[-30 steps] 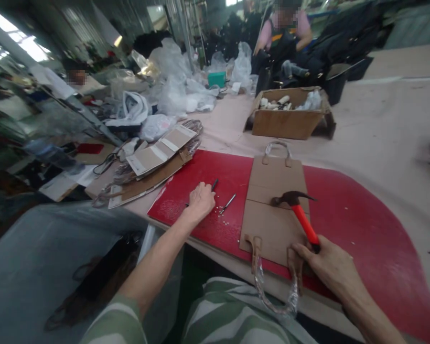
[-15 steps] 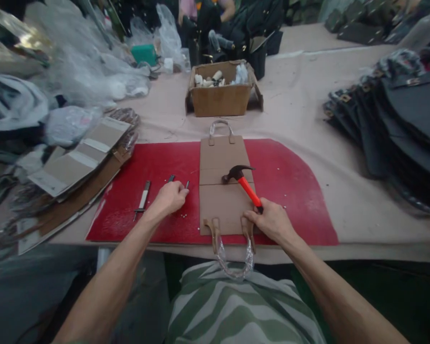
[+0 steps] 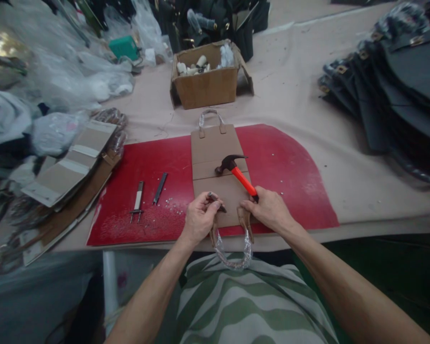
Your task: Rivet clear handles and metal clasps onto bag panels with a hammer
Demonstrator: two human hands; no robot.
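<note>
Head | tan panel [image 3: 215,143] on red board [image 3: 283,167] | pale table [image 3: 290,86] | carton [image 3: 206,91] beyond

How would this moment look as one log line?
left hand: holds small metal tool; right hand: holds hammer; below: brown panel on red board

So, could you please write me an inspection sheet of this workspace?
Surface: red board on a pale table, scattered with pale specks.
Job's things: brown panel with wrapped handles; pronged tool and dark tool lying left of it.
Clutter: cardboard pieces and clear plastic at left.
Hands: left hand holds a slim tool over the panel; right hand grips a hammer.
Cables: nothing clearly seen.
Surroundings: open box beyond the board; stacked dark pieces at right.
</note>
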